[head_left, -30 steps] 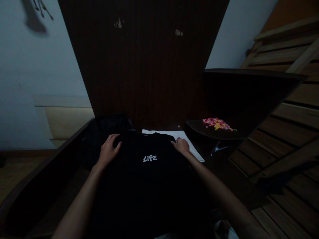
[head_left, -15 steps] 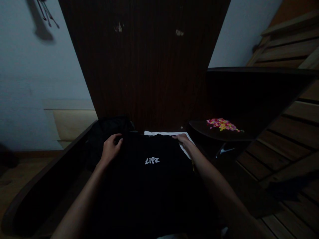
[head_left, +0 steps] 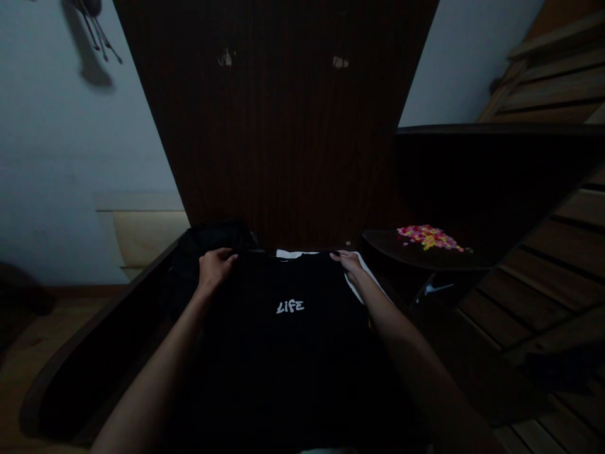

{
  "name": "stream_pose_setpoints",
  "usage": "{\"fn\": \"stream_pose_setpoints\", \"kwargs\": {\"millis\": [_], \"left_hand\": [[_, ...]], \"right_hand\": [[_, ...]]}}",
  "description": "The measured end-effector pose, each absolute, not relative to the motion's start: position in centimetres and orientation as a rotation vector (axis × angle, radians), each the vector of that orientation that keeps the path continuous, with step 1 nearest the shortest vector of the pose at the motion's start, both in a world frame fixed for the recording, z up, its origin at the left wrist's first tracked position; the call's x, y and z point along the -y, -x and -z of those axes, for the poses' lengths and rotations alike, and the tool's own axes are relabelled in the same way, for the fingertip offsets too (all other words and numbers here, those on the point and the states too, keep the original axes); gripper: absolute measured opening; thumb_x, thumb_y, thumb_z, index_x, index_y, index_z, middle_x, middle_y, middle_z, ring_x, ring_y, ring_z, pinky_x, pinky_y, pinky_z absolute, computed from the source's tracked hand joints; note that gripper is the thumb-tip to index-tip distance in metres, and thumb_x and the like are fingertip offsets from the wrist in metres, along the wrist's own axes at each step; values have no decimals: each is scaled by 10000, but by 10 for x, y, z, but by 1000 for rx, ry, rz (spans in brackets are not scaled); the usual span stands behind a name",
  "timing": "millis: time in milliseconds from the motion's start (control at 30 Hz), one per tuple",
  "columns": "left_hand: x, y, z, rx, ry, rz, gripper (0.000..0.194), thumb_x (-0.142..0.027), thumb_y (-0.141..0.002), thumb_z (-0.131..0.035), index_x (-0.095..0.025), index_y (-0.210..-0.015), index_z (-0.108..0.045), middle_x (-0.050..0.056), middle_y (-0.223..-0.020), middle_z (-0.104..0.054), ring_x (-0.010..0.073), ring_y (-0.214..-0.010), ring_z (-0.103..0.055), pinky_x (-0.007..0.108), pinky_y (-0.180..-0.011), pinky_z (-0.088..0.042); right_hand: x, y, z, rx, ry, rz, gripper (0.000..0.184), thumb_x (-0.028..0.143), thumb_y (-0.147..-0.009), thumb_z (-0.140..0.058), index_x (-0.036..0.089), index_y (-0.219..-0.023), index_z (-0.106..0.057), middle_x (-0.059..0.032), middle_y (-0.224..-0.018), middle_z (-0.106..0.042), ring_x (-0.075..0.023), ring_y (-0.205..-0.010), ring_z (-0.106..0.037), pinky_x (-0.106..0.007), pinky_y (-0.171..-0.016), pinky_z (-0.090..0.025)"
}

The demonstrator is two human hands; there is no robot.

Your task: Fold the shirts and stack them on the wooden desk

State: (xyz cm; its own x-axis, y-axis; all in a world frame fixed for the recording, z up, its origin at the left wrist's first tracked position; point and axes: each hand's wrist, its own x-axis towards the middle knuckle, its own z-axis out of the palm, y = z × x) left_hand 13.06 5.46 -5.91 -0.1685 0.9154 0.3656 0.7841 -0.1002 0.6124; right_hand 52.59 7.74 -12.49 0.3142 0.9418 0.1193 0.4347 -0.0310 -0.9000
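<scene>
A black T-shirt [head_left: 288, 340] with the white word LIFE on its chest lies spread flat before me in dim light. My left hand [head_left: 215, 266] is closed on its far left shoulder edge, fingers curled over the cloth. At the far right shoulder, my right hand [head_left: 348, 261] pinches the shirt's edge. Under the shirt's far right part a white cloth [head_left: 359, 277] shows.
A tall dark wooden panel [head_left: 283, 126] stands right behind the shirt. A crumpled dark garment [head_left: 208, 239] lies at the far left. A small dark shelf [head_left: 416, 252] at the right carries a heap of pink and yellow bits [head_left: 428, 236]. Wooden slats [head_left: 543, 252] run along the right.
Both hands have slid up from lying on the shirt's upper part to its far shoulder edges and closed on them. The view has shifted slightly.
</scene>
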Motion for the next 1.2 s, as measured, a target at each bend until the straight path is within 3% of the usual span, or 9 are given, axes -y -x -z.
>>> {"fn": "stream_pose_setpoints", "kwargs": {"millis": [133, 300, 533, 633, 867, 1067, 1200], "left_hand": [[-54, -129, 60, -2049, -1809, -1154, 263, -337, -797, -630, -182, -981, -735, 106, -1018, -746, 296, -997, -685, 395, -895, -527], [-62, -130, 59, -2083, -1836, -1099, 221, -304, -811, -584, -191, -940, -723, 101, -989, -748, 285, -976, -688, 374, -864, -527], [-67, -132, 57, -2009, -1870, -1021, 312, -400, -769, -681, -194, -997, -735, 104, -1019, -749, 272, -979, -692, 339, -824, -542], [-66, -135, 53, -2047, -1869, -965, 270, -354, -786, -664, -206, -998, -744, 95, -1021, -750, 271, -976, -694, 331, -808, -542], [-71, -150, 37, -2107, -2036, -668, 280, -269, -825, -577, -188, -1041, -737, 87, -1009, -751, 245, -964, -696, 282, -797, -526], [-91, -167, 25, -1986, -2242, -413, 209, -337, -815, -644, -200, -913, -768, 97, -978, -750, 268, -990, -682, 299, -851, -518], [-106, -183, 23, -1952, -2336, -214, 202, -355, -803, -677, -202, -903, -762, 122, -1003, -737, 282, -1034, -668, 310, -880, -513]], "right_hand": [[-80, -531, 132, 1098, 1638, -778, 225, 256, -752, -687, 163, -956, -672, -79, -918, -736, -212, -879, -703, -278, -725, -549], [-84, -533, 138, 1143, 1749, -728, 163, 253, -752, -685, 178, -896, -686, -68, -891, -737, -200, -841, -698, -271, -703, -543], [-95, -526, 133, 1309, 1849, -652, 197, 222, -752, -656, 156, -920, -733, -45, -884, -750, -168, -824, -697, -237, -726, -519], [-101, -522, 126, 1382, 1879, -617, 167, 199, -718, -687, 173, -873, -743, -28, -868, -749, -168, -842, -690, -232, -737, -505], [-117, -504, 105, 1659, 1874, -623, 81, 164, -646, -754, 204, -714, -737, 12, -762, -731, -160, -809, -677, -220, -722, -487], [-132, -479, 107, 1832, 1812, -626, 97, 176, -720, -728, 202, -810, -752, -3, -845, -752, -138, -836, -685, -193, -728, -482], [-141, -467, 115, 1881, 1803, -584, 129, 154, -698, -744, 189, -822, -747, -26, -859, -752, -151, -827, -687, -204, -714, -485]]}}
